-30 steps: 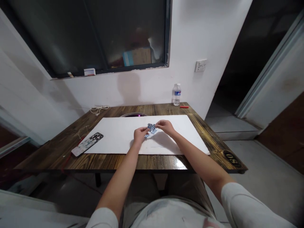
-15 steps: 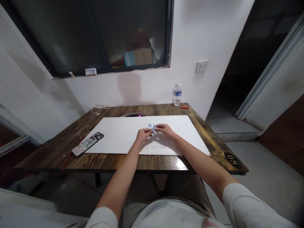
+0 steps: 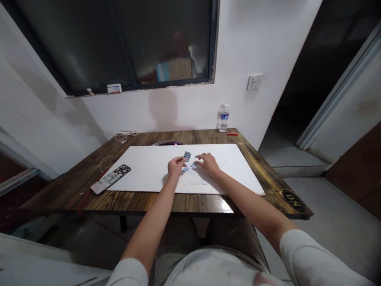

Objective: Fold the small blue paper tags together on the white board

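My left hand (image 3: 176, 166) is closed, with thumb and fingertips at a small flat blue-and-white piece (image 3: 187, 155) that looks darker at its top. A second blue-and-white piece (image 3: 185, 169) lies just below those fingertips. To the right, my right hand (image 3: 207, 162) hovers low with thumb and fingers apart. Near its thumb is another patterned piece (image 3: 193, 165), and a smaller one (image 3: 195, 156) shows by its index fingertip. The pieces are too small to name. Beneath both hands is a white board (image 3: 149, 167).
A patterned phone or phone case (image 3: 111, 178) overlaps the board's left edge. On the wooden table (image 3: 133, 201) are a coiled white cable (image 3: 125, 136), a water bottle (image 3: 223, 118) and a red stick-like item (image 3: 232, 134). Behind the board, a round dark object (image 3: 168, 142) peeks out.
My hands, formerly together around a blue-and-white item, have moved apart. Several small pieces now show separately between them. My right hand's fingers have spread.
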Motion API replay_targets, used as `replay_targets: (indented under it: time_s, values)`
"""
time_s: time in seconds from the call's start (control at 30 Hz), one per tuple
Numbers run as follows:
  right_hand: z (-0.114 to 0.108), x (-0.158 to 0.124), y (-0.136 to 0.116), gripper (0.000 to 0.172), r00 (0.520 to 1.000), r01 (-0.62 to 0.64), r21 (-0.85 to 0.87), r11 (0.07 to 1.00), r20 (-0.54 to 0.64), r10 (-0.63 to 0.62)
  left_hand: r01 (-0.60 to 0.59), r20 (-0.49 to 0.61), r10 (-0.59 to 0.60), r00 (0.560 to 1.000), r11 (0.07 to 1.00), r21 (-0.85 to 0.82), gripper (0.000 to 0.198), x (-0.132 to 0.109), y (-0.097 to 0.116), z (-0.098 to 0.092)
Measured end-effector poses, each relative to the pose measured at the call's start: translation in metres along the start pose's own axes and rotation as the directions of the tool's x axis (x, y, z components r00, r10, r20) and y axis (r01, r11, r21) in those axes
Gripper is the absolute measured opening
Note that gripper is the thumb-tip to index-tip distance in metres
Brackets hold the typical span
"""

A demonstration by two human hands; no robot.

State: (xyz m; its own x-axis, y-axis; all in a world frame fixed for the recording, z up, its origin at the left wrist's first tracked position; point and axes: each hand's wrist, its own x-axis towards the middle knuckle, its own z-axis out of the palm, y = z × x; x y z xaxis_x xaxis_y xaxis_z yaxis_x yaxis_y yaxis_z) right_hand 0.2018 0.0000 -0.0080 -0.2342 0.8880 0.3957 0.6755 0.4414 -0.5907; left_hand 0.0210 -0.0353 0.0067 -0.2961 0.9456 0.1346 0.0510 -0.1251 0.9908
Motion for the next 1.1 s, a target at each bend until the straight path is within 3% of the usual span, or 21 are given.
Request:
replay_targets:
  time_s: [0.1,0.27,0.57,0.67,0.83,1.1]
  values:
    - [-0.001,-0.007,-0.007,0.032,0.998,-0.001,-0.26,0.966,0.067,0.019,0.03,-0.05,-0.03,0.998,1.0,0.007,0.044,-0.001,0.002,-0.001]
    - [0.001,-0.009,-0.018,0.031,0.996,-0.008,-0.309,0.951,0.084,0.036,-0.002,-0.058,0.004,0.998,0.999,0.033,0.042,-0.002,0.001,-0.001]
    - [0.006,-0.004,-0.008,0.008,1.0,-0.026,-0.084,0.996,0.0,0.026,-0.016,-0.059,0.018,0.998,0.999,0.05,0.043,0.001,0.0,-0.002]
    - [0.006,0.0,-0.004,0.011,1.0,-0.005,0.127,0.992,0.009,0.004,-0.006,-0.075,0.01,0.997,0.998,0.059,0.04,0.002,-0.001,-0.004]
    - [0.005,0.004,-0.001,0.022,0.999,0.006,0.438,0.899,-0.039,0.012,0.026,-0.078,-0.024,0.997,0.999,0.031,0.035,0.004,-0.004,-0.004]
    - [0.0,0.002,-0.003,0.029,0.984,0.099,0.427,0.899,-0.176,-0.024,-0.047,0.109,0.04,0.993,0.997,0.056,0.035,0.003,-0.009,0.001]
